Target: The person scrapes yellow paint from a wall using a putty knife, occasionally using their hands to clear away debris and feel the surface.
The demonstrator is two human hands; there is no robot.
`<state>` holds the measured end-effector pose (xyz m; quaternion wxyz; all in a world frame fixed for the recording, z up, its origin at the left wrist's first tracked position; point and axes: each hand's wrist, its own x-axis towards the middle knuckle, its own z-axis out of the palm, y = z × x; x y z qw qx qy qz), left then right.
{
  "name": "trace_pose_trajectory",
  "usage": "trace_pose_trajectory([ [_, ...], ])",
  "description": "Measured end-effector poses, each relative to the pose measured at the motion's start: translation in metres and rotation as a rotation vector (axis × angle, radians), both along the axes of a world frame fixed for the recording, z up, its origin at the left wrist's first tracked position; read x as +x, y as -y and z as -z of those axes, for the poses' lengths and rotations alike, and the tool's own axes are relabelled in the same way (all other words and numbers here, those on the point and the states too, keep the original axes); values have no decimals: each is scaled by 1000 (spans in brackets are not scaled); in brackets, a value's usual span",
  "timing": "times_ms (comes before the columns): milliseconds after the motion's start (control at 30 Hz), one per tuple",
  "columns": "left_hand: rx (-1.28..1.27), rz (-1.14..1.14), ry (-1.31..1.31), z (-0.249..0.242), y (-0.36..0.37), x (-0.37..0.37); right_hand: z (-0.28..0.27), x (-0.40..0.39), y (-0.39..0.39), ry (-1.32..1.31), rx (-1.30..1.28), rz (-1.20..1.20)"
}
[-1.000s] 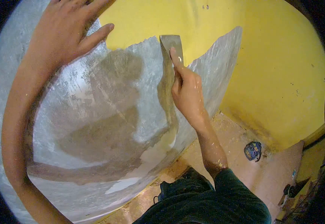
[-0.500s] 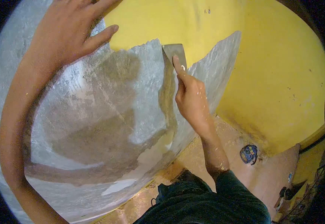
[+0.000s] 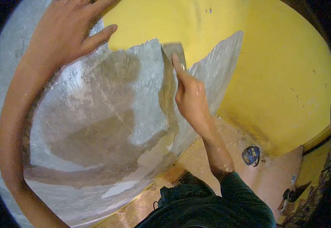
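Right arm comes up from the dark sleeve (image 3: 245, 193) at lower right, forearm angled up and a bit left, wrist roughly in line. Right hand (image 3: 192, 95) closed round a flat scraper (image 3: 177, 49), index finger laid straight along the blade, other fingers curled in, handle mostly hidden by the hand. Scraper sits upper centre, blade up at the ragged boundary between grey coating (image 3: 150, 79) and yellow wall (image 3: 279, 87), darker damp-looking strip just below it. Left arm bends round the left side, elbow low, hand high. Left hand (image 3: 68, 28) palm down to the wall surface, thumb stuck out right over the yellow, wide gap to the other fingers; their tips run out of view, exact contact can't be told. Holds nothing visible. Bag (image 3: 251, 155), dark blue, on floor (image 3: 230, 146) at right
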<state>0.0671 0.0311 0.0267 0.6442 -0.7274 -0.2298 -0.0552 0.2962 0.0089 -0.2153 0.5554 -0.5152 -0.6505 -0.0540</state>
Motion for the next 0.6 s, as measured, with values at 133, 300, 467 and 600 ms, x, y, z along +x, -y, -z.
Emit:
trace_pose_trajectory([
  [133,-40,-7,13,0,4,2,-9,3,7,30,-113,17],
  [300,-25,4,-10,0,-2,-1,-12,1,-8,-7,35,-19],
  [467,-23,-1,6,-1,1,1,-4,2,2,-3,-84,-21],
  [600,-72,-97,57,5,8,12,-17,2,-3,17,-34,2],
])
